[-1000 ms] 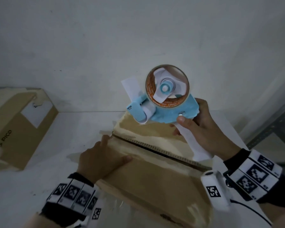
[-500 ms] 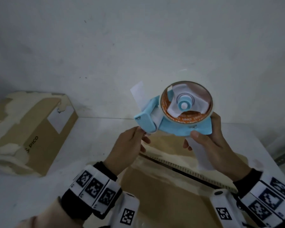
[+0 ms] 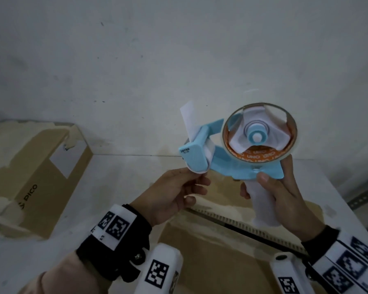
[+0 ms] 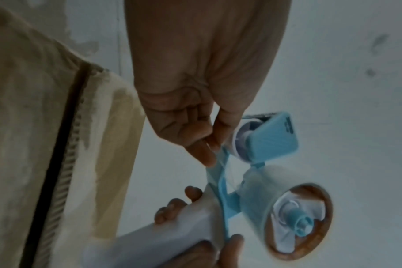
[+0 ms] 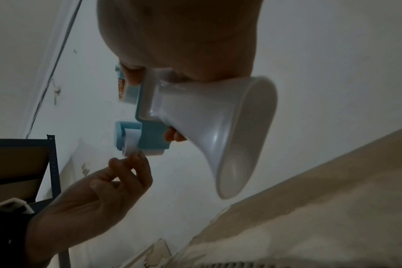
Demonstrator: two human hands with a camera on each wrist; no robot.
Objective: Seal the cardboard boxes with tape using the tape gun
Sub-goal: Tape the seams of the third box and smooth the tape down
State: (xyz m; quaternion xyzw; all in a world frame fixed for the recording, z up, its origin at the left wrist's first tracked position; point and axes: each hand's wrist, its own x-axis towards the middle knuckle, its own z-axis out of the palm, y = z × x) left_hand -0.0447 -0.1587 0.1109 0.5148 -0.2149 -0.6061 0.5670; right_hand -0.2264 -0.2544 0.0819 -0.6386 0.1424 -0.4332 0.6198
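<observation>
My right hand (image 3: pixel 256 188) grips the white handle (image 5: pixel 207 117) of a light-blue tape gun (image 3: pixel 238 164), holding it up above a cardboard box (image 3: pixel 200 240). The gun carries a roll of clear tape (image 3: pixel 259 134) on an orange core. My left hand (image 3: pixel 197 177) reaches up to the gun's roller end, where thumb and forefinger pinch the loose tape end (image 4: pixel 218 150). The box lies below both hands on the white table (image 3: pixel 125 166). A dark gap (image 3: pixel 253 228) runs between its top flaps.
A second cardboard box (image 3: pixel 30 177) marked PICO, with a white label, sits at the left against the white wall. A metal shelf frame (image 3: pixel 363 194) stands off the table's right edge. The same dark shelf frame (image 5: pixel 51 163) shows in the right wrist view.
My left hand left the box flap and rose to the roller end of the tape gun. The right hand kept the gun raised. My head view shifted so the left box shows more.
</observation>
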